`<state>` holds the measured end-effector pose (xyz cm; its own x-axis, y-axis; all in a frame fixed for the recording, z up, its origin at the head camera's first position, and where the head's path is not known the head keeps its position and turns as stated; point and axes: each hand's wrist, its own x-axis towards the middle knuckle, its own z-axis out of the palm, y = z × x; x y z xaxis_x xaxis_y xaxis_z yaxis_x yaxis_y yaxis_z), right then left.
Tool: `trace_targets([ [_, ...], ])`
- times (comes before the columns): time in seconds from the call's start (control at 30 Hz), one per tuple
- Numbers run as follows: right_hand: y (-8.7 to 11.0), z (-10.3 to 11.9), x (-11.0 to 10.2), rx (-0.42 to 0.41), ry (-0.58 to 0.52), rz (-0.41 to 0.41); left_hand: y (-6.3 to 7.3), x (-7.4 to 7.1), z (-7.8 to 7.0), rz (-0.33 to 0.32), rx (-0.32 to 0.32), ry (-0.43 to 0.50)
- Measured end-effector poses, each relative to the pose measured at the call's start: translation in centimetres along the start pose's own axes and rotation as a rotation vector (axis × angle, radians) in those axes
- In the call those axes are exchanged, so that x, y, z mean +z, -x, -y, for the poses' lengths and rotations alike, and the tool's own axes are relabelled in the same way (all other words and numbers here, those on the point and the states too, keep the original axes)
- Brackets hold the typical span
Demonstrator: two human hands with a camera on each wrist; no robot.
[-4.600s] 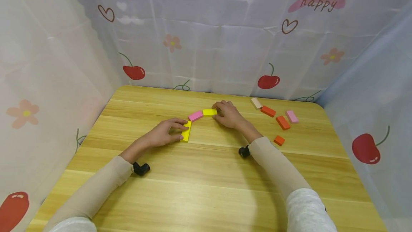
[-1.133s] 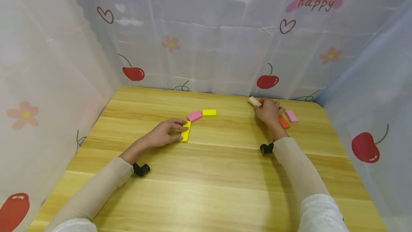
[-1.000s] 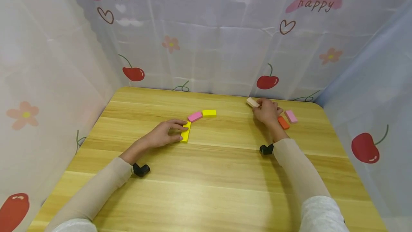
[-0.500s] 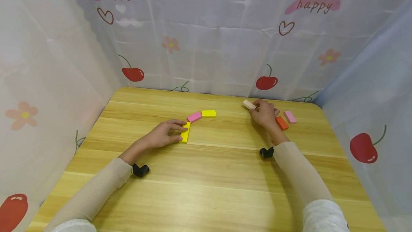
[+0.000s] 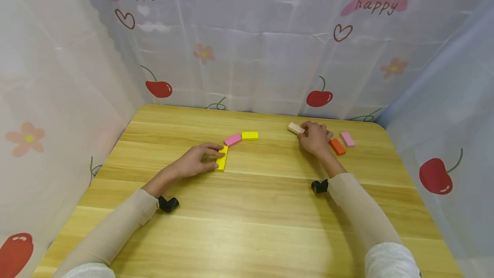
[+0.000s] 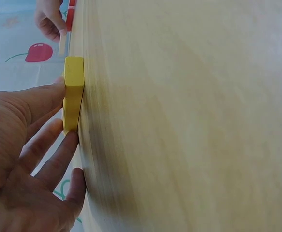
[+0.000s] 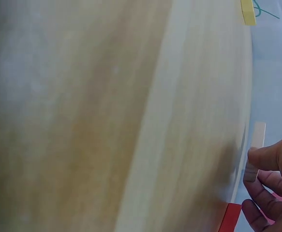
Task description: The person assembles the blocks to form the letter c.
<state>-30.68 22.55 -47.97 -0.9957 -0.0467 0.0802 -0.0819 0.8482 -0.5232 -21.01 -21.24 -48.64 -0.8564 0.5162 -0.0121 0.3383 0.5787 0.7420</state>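
Observation:
In the head view, my left hand [image 5: 197, 161] holds a yellow block [image 5: 222, 158], thumb at one side and fingertips over it. The left wrist view shows the thumb and fingers on this yellow block [image 6: 74, 72]. A pink block [image 5: 233, 140] and a second yellow block [image 5: 250, 135] lie end to end beyond it, forming a bent row. Further right, my right hand [image 5: 315, 138] pinches a pale wooden block [image 5: 296, 128]; in the right wrist view the thumb presses on this pale block [image 7: 259, 135].
Right of my right hand lie an orange block [image 5: 337, 146] and a light pink block [image 5: 347, 139]. The right hand and arm hide other orange blocks seen earlier. The wooden table [image 5: 247, 222] meets a printed curtain [image 5: 247, 67] at the back.
My right hand has left the far yellow block, gone right and taken the pale block. Over the last second it has drifted left and slightly nearer with it. My left hand has stayed put.

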Motion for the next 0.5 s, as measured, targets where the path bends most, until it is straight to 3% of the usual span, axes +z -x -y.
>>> trace_targets([
  [0.5, 0.96, 0.69, 0.87, -0.015, 0.013, -0.009, -0.07, 0.06, 0.23, 0.002, 0.012, -0.001],
])
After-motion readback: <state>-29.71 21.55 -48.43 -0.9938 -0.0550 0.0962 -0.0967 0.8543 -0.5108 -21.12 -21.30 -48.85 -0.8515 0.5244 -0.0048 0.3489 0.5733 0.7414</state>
